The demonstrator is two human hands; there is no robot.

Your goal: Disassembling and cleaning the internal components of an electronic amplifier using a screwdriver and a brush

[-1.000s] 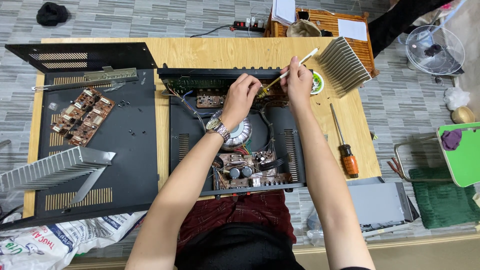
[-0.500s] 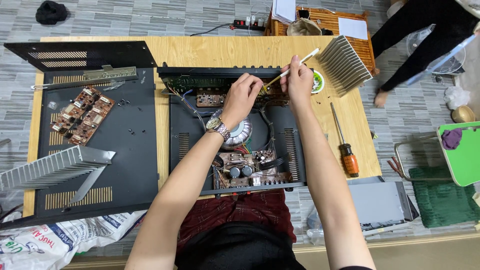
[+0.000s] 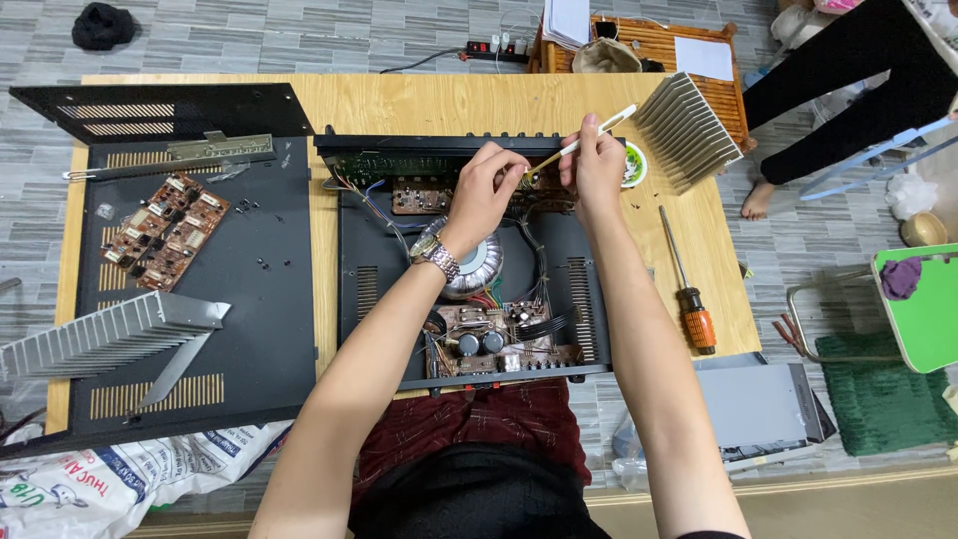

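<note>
An opened black amplifier chassis [image 3: 359, 250] lies on the wooden table [image 3: 439, 105], with a round silver transformer [image 3: 479, 268] and circuit boards inside. My right hand [image 3: 595, 170] grips a thin pale brush [image 3: 584, 143], its tip at the board along the far wall of the chassis. My left hand [image 3: 486, 190], a metal watch on its wrist, pinches something small beside that tip; what it holds is hidden by the fingers.
A black cover panel [image 3: 249, 299] on the left carries two brown circuit boards [image 3: 166, 230], loose screws and a finned heatsink [image 3: 100, 334]. Another heatsink [image 3: 684, 130], a small round tin [image 3: 635, 165] and an orange-handled screwdriver [image 3: 689, 299] lie to the right. A person's legs [image 3: 848, 80] stand at top right.
My hands stay almost still at the back board. The other person at the top right has stepped further into view.
</note>
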